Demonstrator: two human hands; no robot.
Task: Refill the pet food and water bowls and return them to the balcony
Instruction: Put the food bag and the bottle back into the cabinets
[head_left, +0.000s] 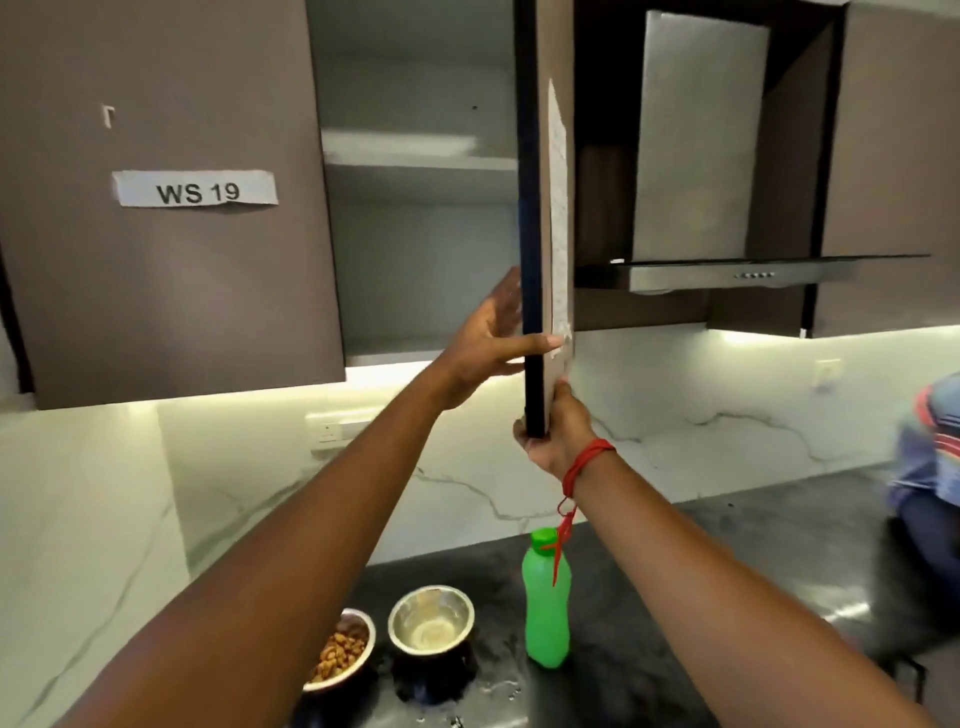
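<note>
Both my hands are raised to an open wall cabinet door (545, 218) seen edge-on. My left hand (493, 343) lies against the door's inner side with the thumb hooked over its edge. My right hand (558, 431), a red thread at its wrist, grips the door's lower corner. Down on the dark counter (701, 597) stand a steel bowl holding brown pet food (340, 649), partly hidden by my left arm, a second steel bowl (431, 623) with a shiny inside, and a green bottle (546, 603) with its cap on, upright to their right.
The cabinet inside (421, 218) shows bare grey shelves. A closed door labelled WS 19 (171, 208) hangs to the left, a chimney hood (727, 273) to the right. Water drops lie by the bowls. A person in blue (930, 467) is at the far right.
</note>
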